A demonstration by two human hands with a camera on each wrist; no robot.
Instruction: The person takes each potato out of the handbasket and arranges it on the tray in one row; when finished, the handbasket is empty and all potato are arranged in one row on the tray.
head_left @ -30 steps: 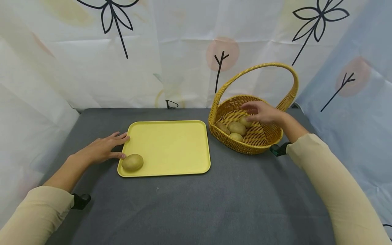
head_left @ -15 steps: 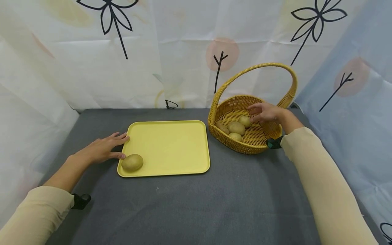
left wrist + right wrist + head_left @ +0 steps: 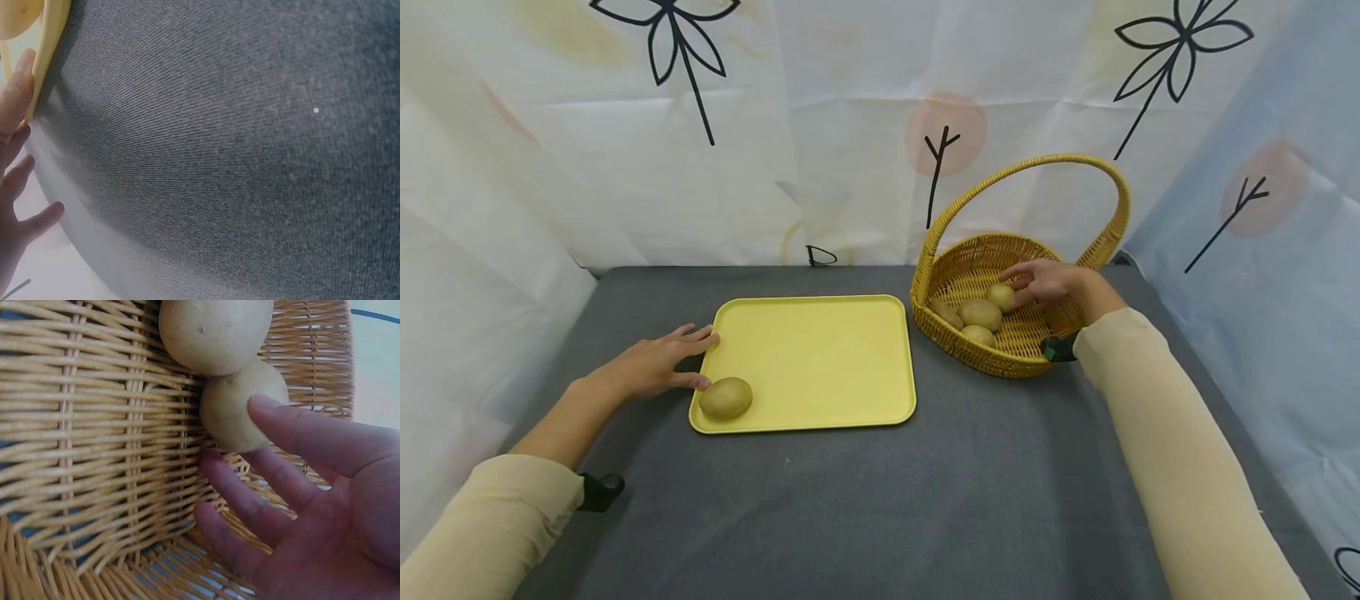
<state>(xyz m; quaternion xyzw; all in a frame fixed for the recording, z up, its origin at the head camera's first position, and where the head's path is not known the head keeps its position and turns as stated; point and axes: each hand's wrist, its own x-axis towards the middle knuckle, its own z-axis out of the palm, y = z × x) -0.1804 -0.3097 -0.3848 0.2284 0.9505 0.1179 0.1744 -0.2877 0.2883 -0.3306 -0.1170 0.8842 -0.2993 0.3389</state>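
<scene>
My left hand (image 3: 643, 367) has its fingers spread over the left rim of a yellow tray (image 3: 820, 358). Its thumb tip lies beside a potato (image 3: 726, 398) in the tray's near left corner. In the left wrist view, the thumb (image 3: 19, 87) overlaps the tray's edge. My right hand (image 3: 1047, 283) reaches into a wicker basket (image 3: 1026, 333), right at a small round potato (image 3: 1000, 297). The right wrist view has the thumb (image 3: 294, 425) overlapping that potato, other fingers (image 3: 244, 500) loosely bent beside and below it. A larger potato (image 3: 980, 314) touches it.
Two more potatoes, one at the basket's left wall (image 3: 946, 313) and one near its front, lie in the basket. Its tall handle (image 3: 1037, 161) arches above the right hand. A grey cloth (image 3: 850, 508) covers the table, with a patterned curtain (image 3: 850, 125) behind.
My right hand first drew back slightly from the small potato, then came in to it again, the forearm swinging leftward. The left hand, tray and potatoes have stayed in place.
</scene>
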